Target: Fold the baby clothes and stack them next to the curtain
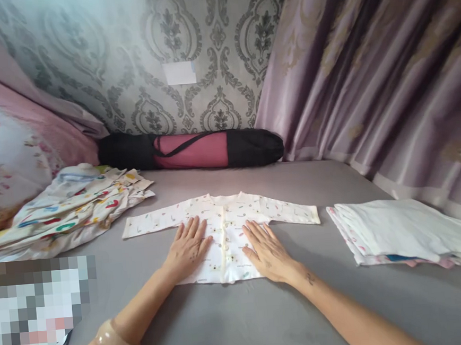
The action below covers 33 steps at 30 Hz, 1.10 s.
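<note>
A small white baby cardigan (229, 231) with a tiny print and a pale button front lies spread on the grey sheet (242, 325), its sleeves stretched out to both sides. My left hand (190, 247) rests flat on the left half of its body, fingers apart and pointing away from me. On the right half, my right hand (266, 249) also lies flat with its fingers spread. The cardigan's buttoned middle shows between the two hands. A thick pale bangle (118, 343) circles my left forearm.
Printed baby clothes (97, 201) are heaped at the left. White folded clothes (410, 227) form a stack at the right. A black and red long bag (192, 150) lies along the papered wall. Purple curtains (351, 78) hang at the right. A blurred-out object (34, 321) is at the lower left.
</note>
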Tool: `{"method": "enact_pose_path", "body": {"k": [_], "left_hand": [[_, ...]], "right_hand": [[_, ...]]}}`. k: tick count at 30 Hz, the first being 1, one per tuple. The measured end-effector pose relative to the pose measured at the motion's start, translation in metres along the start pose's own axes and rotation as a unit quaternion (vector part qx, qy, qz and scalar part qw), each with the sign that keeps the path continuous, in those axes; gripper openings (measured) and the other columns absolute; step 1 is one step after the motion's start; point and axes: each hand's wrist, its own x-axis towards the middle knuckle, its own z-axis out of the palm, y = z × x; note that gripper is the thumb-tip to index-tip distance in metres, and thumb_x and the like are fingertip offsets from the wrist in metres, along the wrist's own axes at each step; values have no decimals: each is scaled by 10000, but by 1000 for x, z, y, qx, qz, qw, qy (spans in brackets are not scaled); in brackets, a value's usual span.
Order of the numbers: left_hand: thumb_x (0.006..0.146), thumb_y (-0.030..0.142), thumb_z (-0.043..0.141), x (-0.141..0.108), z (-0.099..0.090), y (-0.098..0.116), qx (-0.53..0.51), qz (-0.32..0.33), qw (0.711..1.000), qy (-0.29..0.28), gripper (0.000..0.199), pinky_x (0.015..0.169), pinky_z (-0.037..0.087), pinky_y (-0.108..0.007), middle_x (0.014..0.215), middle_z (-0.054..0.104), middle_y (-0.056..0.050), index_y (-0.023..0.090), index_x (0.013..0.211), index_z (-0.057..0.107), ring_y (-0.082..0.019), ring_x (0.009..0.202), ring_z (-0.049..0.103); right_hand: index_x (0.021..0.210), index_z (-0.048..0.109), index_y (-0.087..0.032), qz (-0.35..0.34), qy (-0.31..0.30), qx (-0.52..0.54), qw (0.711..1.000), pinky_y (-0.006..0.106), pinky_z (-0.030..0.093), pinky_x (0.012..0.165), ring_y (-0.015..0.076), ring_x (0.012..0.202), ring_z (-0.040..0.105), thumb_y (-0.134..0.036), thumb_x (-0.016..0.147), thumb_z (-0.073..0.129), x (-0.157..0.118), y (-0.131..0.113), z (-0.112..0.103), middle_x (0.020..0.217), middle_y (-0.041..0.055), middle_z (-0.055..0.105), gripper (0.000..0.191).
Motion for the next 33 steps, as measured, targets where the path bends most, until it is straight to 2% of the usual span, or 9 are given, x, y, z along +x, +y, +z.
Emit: {"method": "enact_pose_path", "body": {"k": [3, 6, 9, 12, 15, 19, 23, 29, 33], "left_hand": [[960, 499, 256, 4, -9, -3, 12, 11, 1000, -5, 576, 1098, 273, -526, 1463, 427, -171, 154, 1377, 454, -316, 1378, 350], [974, 463, 246, 21, -28, -4, -1, 16, 1000, -9, 495, 987, 412, -493, 1273, 603, -150, 175, 1208, 573, -302, 1165, 574], [982, 401, 244, 48, -40, 7, -50, 54, 997, 26, 447, 909, 479, -419, 1203, 628, -145, 159, 1171, 570, -268, 1059, 624], [969, 330, 290, 79, -35, 31, -118, 133, 983, 45, 390, 940, 477, -374, 1217, 620, -138, 158, 1203, 550, -243, 1107, 601], [939, 265, 351, 110, -18, 59, -163, 197, 966, 20, 353, 979, 468, -353, 1234, 616, -122, 168, 1215, 549, -227, 1144, 585], [920, 218, 361, 142, 5, 87, -169, 233, 958, 6, 370, 1045, 424, -333, 1305, 574, -120, 170, 1247, 529, -210, 1225, 533], [959, 321, 311, 153, 20, 101, -146, 214, 966, -7, 446, 1128, 313, -416, 1407, 488, -173, 122, 1323, 473, -249, 1351, 401], [959, 526, 255, 148, 29, 103, -120, 190, 972, -65, 669, 1160, 187, -457, 1542, 265, -188, 92, 1468, 274, -274, 1446, 179], [897, 645, 314, 153, 25, 101, -112, 200, 967, -107, 798, 1142, 198, -458, 1557, 212, -200, 121, 1492, 216, -302, 1448, 161]], "right_hand": [[1501, 287, -194, -7, -9, 91, 996, 410, 117, 1189, 210, 1452, 148, -521, 982, 253, 3, 12, -14, 1577, 64, 191, 614], [1398, 464, -210, 49, 100, 148, 983, 358, 286, 1128, 190, 1366, 364, -421, 991, 290, 7, 46, -41, 1491, 74, 405, 491], [1250, 591, -143, 158, 178, 54, 970, 354, 337, 1073, 209, 1233, 500, -233, 959, 334, 4, 91, -71, 1304, 125, 578, 398], [1277, 564, -101, 280, 131, -28, 951, 367, 354, 1028, 255, 1218, 502, -184, 917, 406, -2, 129, -89, 1287, 170, 570, 402], [1232, 606, -145, 329, 78, -12, 941, 330, 378, 968, 255, 1197, 515, -196, 856, 517, -5, 150, -96, 1283, 150, 578, 389], [892, 713, -179, 364, 76, 43, 927, 263, 430, 785, 210, 943, 623, -211, 684, 662, -3, 166, -101, 924, 64, 699, 216], [612, 632, -165, 394, 106, 149, 901, 234, 417, 618, 169, 675, 604, -151, 553, 692, -2, 178, -104, 534, -30, 573, 85], [747, 550, -173, 374, 235, 383, 811, 196, 472, 553, 115, 627, 603, -182, 709, 613, -4, 175, -91, 655, -17, 608, 75], [711, 544, -163, 369, 283, 489, 738, 156, 387, 391, 97, 498, 538, -110, 692, 680, -7, 170, -78, 593, 1, 591, 148]]}}
